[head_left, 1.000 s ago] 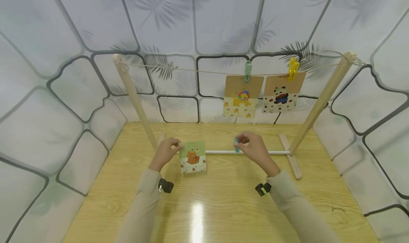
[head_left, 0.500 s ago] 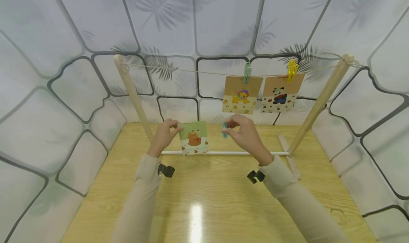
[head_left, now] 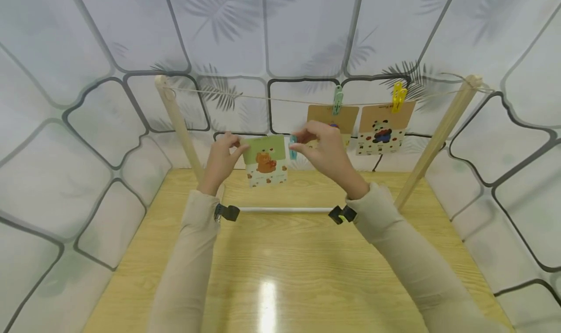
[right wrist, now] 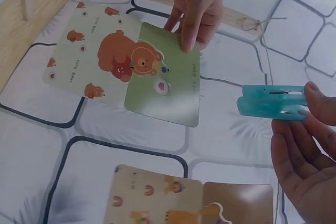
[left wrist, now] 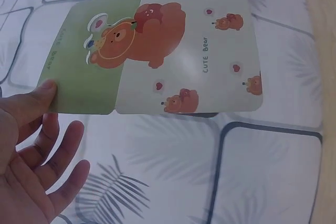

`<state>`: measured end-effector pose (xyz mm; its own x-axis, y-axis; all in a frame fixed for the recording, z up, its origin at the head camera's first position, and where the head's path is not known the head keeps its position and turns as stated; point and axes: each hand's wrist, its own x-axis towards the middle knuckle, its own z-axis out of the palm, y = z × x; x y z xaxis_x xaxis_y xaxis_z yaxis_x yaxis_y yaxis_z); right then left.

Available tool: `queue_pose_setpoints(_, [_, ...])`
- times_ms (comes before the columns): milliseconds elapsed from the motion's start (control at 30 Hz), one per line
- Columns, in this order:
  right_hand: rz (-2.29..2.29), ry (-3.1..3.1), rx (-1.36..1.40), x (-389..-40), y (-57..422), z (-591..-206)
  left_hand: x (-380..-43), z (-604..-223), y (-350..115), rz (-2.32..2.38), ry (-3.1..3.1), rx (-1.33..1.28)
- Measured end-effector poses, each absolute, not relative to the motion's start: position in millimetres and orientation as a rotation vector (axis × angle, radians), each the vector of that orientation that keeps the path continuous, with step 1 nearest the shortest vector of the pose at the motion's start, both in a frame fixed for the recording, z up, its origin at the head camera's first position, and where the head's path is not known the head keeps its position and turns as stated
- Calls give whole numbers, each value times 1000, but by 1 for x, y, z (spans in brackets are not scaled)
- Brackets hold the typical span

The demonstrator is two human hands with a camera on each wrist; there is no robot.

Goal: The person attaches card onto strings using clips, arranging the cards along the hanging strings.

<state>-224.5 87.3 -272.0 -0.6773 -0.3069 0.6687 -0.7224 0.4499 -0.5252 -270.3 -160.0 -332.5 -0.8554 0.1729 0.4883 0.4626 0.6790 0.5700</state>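
My left hand (head_left: 220, 160) pinches the upper left corner of a green and white bear card (head_left: 265, 161), thumb in front. In the left wrist view the card (left wrist: 157, 51) reads "Cute Bear", and the other fingers lie loosely curled below it. A blue clothespin (head_left: 292, 148) is pinched between thumb and fingers of my right hand (head_left: 324, 150), just right of the card and apart from it. In the right wrist view the clothespin (right wrist: 273, 102) points toward the card. Both hands are below the string (head_left: 254, 96).
A lion card (head_left: 317, 113), partly behind my right hand, hangs from a green clothespin (head_left: 337, 100). Right of it a panda card (head_left: 381, 136) hangs from a yellow clothespin (head_left: 398, 97). Wooden posts (head_left: 179, 123) hold the string, and a white rod (head_left: 280, 210) runs low between them.
Both hands have risen from near the table toward the string, carrying the bear card and the blue clothespin. The right hand also moved left, closing the gap to the card.
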Motion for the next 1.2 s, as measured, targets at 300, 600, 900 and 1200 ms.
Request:
queue_pose_setpoints(300, [1136,-2163,883,-235,73,-227,-273,-309,-158,-1017,-2437,-487])
queue_pose_setpoints(600, [1232,-2231,786,-251,60,-192,-272,-295,-156,-999,-2438,-456])
queue_pose_setpoints(900, [1355,-2246,735,-271,54,-181,-274,-284,-155,-981,-2452,-434])
queue_pose_setpoints(1200, [1327,-2239,757,-282,41,-172,-277,-277,-157,-973,-2413,-455])
